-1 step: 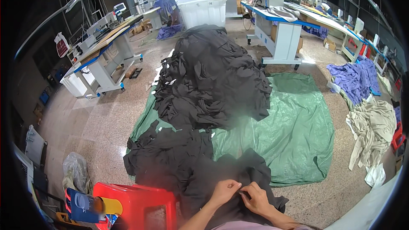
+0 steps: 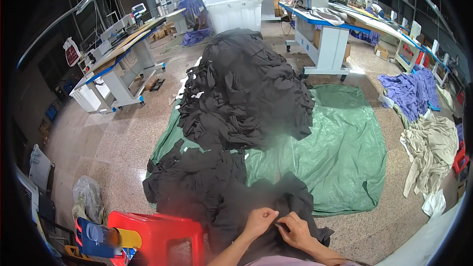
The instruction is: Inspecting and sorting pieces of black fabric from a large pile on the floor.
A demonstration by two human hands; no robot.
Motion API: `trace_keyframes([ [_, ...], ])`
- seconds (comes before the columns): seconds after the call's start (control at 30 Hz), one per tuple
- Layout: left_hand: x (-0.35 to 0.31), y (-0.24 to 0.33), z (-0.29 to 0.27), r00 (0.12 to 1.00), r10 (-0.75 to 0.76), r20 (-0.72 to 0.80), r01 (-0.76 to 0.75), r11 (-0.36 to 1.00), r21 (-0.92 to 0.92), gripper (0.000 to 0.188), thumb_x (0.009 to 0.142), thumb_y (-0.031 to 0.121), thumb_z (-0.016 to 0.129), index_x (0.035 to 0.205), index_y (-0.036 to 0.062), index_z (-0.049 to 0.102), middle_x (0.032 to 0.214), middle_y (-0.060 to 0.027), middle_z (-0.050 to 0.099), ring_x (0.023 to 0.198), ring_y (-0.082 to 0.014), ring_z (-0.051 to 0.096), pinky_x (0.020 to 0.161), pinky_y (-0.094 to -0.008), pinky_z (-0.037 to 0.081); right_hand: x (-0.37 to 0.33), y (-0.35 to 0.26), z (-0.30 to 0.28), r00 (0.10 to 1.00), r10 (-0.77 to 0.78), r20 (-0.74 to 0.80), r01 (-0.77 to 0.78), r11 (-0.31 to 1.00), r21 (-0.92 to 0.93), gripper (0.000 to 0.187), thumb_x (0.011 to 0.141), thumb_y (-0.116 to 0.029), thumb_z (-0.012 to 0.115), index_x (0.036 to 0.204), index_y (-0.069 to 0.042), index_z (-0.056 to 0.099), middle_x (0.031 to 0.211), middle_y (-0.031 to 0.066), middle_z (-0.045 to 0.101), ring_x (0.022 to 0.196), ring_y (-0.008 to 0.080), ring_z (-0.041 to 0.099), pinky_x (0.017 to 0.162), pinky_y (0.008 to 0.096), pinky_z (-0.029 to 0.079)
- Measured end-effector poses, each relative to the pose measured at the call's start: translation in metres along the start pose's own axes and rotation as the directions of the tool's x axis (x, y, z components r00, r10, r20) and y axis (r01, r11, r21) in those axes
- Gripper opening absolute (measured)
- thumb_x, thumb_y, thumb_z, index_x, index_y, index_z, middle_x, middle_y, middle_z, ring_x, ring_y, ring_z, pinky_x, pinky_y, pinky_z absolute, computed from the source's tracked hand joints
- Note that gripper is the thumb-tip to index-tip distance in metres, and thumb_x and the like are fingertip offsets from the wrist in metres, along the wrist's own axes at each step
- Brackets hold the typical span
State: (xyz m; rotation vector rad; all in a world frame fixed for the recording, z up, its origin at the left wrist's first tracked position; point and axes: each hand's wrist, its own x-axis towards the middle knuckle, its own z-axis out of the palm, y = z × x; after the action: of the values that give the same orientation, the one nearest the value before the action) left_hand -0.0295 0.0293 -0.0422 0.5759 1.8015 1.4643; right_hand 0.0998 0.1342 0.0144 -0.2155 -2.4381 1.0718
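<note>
A heap of dark cloth lies across my lap, and both my hands work at one black garment point(image 2: 290, 192) on it. The fingers of my left hand point(image 2: 259, 221) are closed in a pinch on its fabric. Just to the right, my right hand point(image 2: 295, 231) pinches the same cloth with thumb and forefinger, its tips close to the left ones. The spot between the fingertips is too small and dark to make out. More black garments point(image 2: 197, 177) lie directly to the left, joining the cloth in front of me.
A large black garment pile point(image 2: 241, 88) rests on a green tarp point(image 2: 340, 143). At my left stands a red stool point(image 2: 167, 226) with a cup point(image 2: 101, 235) on it. Purple clothes point(image 2: 409, 91) and beige clothes point(image 2: 431, 143) lie right; a white bin point(image 2: 234, 12) and worktables point(image 2: 322, 44) stand beyond.
</note>
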Motion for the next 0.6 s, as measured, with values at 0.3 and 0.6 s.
trace_keyframes([
  [0.3, -0.006, 0.0, 0.002, 0.999, -0.049, 0.018, 0.052, 0.985, -0.163, 0.022, 0.089, 0.021, 0.067, 0.088, -0.0011, 0.069, 0.073, -0.0005, 0.065, 0.067, -0.004, 0.055, 0.059, -0.0216, 0.044, -0.004, 0.011, 0.006, 0.992, 0.083, -0.1, -0.082, 0.997, 0.014, 0.02, 0.075, -0.003, 0.072, 0.093, -0.004, 0.062, 0.081, 0.0107, 0.058, 0.063, 0.0279, 0.061, 0.054, 0.0346, 0.05],
  [0.6, -0.019, 0.012, -0.005, 0.998, 0.018, 0.066, -0.024, 0.994, 0.105, 0.021, 0.09, 0.019, 0.065, 0.087, -0.0021, 0.067, 0.068, -0.0021, 0.064, 0.063, -0.0044, 0.054, 0.056, -0.0237, 0.043, -0.01, 0.012, 0.014, 0.98, 0.078, -0.184, -0.071, 0.997, 0.043, 0.02, 0.074, 0.0, 0.072, 0.092, -0.004, 0.065, 0.079, 0.0092, 0.059, 0.061, 0.0253, 0.06, 0.053, 0.0329, 0.049],
])
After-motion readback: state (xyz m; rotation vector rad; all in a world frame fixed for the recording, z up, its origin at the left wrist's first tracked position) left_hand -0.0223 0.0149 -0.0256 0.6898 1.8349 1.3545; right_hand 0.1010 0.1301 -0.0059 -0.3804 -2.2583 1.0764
